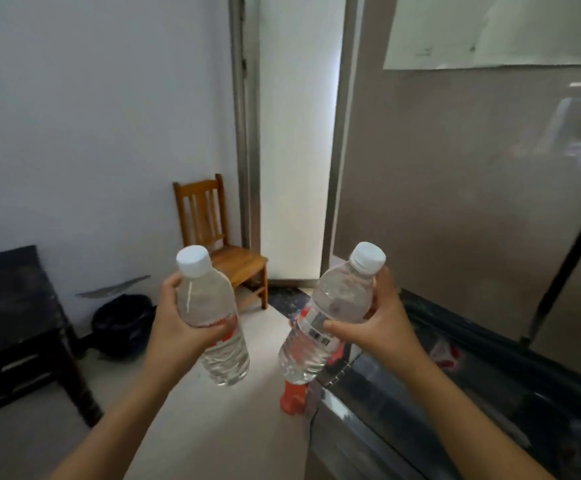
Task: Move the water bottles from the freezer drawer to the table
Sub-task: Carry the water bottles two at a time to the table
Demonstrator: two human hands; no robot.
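A person stands holding two clear plastic water bottles in mid-air, one in each bare hand, above a pale floor (185, 427). The left hand (178, 327) grips the left bottle (209, 299) round its middle, fingers (221, 332) curled over the red label, with the bottle leaning slightly and its white cap uppermost. The right hand (384, 323) grips the right bottle (337, 299) just above its barcoded label, thumb across the front and fingers clamped round the back; this bottle tilts with its cap toward the upper right. The two bottles are near each other but apart.

A freezer (361, 441) with a steel front stands open at lower right, just beside the right bottle's base; its dark interior is blurred, with a red-and-white shape inside. A dark bench (12, 299) sits at the left edge, well apart from both bottles. Beyond the hands are a wooden chair (213, 237) in the corner by a bright doorway (296, 133), a black bin bag (123, 323) against the wall, and an orange object (291, 398) on the floor below the right bottle.
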